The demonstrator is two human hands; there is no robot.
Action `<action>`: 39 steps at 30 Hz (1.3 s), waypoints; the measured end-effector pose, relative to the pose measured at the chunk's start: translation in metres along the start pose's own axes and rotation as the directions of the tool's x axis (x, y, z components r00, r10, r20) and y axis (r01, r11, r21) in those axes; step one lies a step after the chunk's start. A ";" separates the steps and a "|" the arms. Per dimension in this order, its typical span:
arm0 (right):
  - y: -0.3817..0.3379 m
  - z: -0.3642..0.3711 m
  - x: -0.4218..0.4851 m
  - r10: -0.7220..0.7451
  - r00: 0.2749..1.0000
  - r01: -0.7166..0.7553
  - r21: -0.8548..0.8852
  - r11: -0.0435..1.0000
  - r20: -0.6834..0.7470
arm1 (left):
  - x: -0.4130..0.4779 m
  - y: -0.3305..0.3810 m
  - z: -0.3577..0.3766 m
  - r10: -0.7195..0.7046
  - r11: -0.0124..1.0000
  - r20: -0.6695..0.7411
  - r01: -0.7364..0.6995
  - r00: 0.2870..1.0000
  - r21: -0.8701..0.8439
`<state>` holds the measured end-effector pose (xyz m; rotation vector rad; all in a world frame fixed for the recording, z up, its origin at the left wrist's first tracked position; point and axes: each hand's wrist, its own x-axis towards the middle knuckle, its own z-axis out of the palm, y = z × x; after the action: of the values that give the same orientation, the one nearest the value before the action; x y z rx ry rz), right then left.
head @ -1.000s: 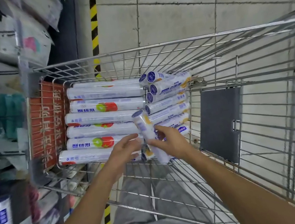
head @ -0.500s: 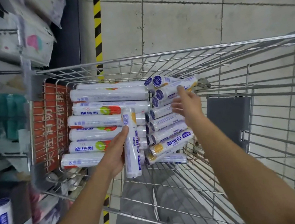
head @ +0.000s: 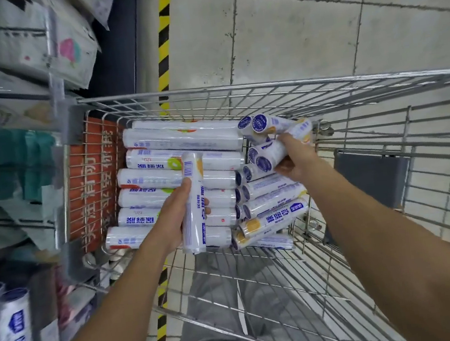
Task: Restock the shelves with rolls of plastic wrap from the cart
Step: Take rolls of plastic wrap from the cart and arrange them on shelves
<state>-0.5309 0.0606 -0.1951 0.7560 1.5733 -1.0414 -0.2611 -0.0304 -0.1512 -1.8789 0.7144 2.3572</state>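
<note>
Holding one roll of plastic wrap [head: 193, 202] upright in the left hand [head: 174, 216], fingers curled round its middle, above the rolls [head: 175, 141] lying in the cart [head: 264, 85]; clasping a second roll [head: 270, 151] with the right hand [head: 298, 159], fingers wrapped round it atop the loosely heaped right-hand pile [head: 274, 206]. Likely to topple that pile if yanked out sideways; could also let the slick upright roll slip while turning toward the shelves [head: 17, 95].

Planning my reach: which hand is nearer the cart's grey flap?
Right. The right hand, gripping a roll, is just left of the grey flap; the left hand, holding an upright roll, is farther left.
</note>
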 end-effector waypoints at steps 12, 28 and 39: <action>0.095 -0.026 -0.150 -0.156 0.966 0.172 -0.057 0.984 0.208 | -0.068 0.019 0.007 0.157 0.979 0.109 -0.169 0.982 0.115; 0.099 -0.040 -0.291 -0.438 0.728 0.523 -0.014 0.853 0.527 | -0.212 -0.016 0.015 0.499 0.866 0.017 -0.498 0.866 -0.043; 0.108 -0.062 -0.351 -0.361 0.498 0.688 -0.106 0.718 0.788 | -0.307 -0.103 0.017 0.691 0.643 -0.288 -0.745 0.664 -0.175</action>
<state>-0.3763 0.1773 0.1225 -0.5043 1.2280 -1.1840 -0.1638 0.1433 0.1044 -2.2796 1.4777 2.8601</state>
